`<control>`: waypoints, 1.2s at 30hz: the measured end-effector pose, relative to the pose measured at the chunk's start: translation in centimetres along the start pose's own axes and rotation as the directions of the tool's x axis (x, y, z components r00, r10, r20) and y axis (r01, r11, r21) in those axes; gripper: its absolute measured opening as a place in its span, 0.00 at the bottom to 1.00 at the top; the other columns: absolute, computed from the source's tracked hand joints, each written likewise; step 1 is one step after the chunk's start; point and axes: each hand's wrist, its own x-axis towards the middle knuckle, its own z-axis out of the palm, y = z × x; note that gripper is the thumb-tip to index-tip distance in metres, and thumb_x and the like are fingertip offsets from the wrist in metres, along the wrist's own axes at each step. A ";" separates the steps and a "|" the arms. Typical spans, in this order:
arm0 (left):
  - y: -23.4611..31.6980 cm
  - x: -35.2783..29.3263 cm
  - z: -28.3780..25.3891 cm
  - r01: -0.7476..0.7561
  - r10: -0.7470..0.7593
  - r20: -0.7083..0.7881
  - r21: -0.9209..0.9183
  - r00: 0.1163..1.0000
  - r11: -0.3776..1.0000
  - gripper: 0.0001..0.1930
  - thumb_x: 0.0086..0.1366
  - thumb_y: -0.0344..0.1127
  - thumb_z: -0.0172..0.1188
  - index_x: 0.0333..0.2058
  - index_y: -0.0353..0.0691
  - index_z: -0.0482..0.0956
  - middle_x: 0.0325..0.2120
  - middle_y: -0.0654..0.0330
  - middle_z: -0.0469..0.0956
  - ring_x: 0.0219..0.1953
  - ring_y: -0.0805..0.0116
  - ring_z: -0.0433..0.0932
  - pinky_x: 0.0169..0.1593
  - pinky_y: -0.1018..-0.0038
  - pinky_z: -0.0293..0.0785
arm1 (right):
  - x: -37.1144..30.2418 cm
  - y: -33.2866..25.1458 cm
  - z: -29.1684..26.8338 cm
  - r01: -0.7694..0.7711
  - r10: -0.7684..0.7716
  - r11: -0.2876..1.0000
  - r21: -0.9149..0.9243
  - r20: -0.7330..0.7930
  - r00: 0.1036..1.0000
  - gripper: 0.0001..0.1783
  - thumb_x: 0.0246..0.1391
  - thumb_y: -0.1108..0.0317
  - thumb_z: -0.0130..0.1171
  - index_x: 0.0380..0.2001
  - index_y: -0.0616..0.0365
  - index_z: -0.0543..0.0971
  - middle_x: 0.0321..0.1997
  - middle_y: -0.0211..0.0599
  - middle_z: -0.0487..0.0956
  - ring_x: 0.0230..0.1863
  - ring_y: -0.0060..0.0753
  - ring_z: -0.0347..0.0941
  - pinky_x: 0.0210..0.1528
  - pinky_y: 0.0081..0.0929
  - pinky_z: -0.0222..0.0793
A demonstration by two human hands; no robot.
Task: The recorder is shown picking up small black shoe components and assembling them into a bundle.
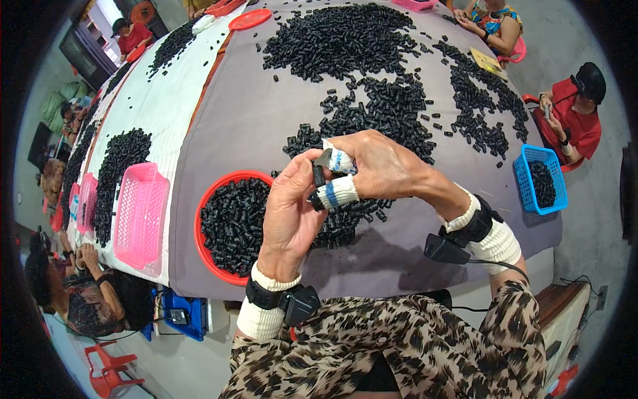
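My left hand (290,209) and my right hand (380,165) meet above the table. Pinched in the left thumb and fingers is a small black ribbed part (319,176). White fabric wraps with blue marks (342,191) cover two fingers of the right hand, which curl around the same spot. A small greyish piece (323,158) shows by the right fingertips; its kind is not clear. Just below the hands, partly hidden by them, lie loose black parts. A red round basin (201,229) full of such parts stands beside my left hand.
Large heaps of black parts (342,36) cover the grey tablecloth (226,133). A pink basket (141,213) stands at the left, a blue basket (548,199) with black parts at the right. A red lid-like tray (250,19) lies far off. Several people sit around the table.
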 end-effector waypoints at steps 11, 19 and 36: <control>-0.1 0.1 -0.3 0.021 -0.021 0.021 -0.040 1.000 0.999 0.12 0.63 0.31 0.48 0.43 0.32 0.70 0.37 0.54 0.74 0.38 0.66 0.75 0.46 0.68 0.74 | 0.3 0.4 0.0 0.068 -0.068 0.992 -0.102 0.003 0.998 0.20 0.38 0.56 0.63 0.24 0.63 0.72 0.19 0.37 0.73 0.20 0.31 0.68 0.24 0.31 0.63; -0.3 0.1 0.1 0.000 0.000 -0.047 0.007 0.999 1.000 0.11 0.63 0.32 0.49 0.42 0.33 0.71 0.38 0.55 0.74 0.40 0.64 0.75 0.46 0.66 0.74 | 0.2 0.9 0.1 0.097 -0.096 0.990 -0.104 0.018 0.995 0.17 0.39 0.59 0.61 0.24 0.63 0.72 0.18 0.36 0.72 0.19 0.30 0.67 0.23 0.30 0.61; 0.1 0.1 0.5 -0.064 0.134 -0.216 0.305 0.967 0.950 0.14 0.56 0.27 0.53 0.41 0.30 0.69 0.37 0.55 0.73 0.37 0.70 0.75 0.45 0.74 0.73 | 0.1 1.0 1.1 0.006 0.000 0.999 0.054 -0.108 0.994 0.18 0.35 0.60 0.61 0.27 0.64 0.76 0.21 0.46 0.76 0.22 0.40 0.73 0.29 0.30 0.68</control>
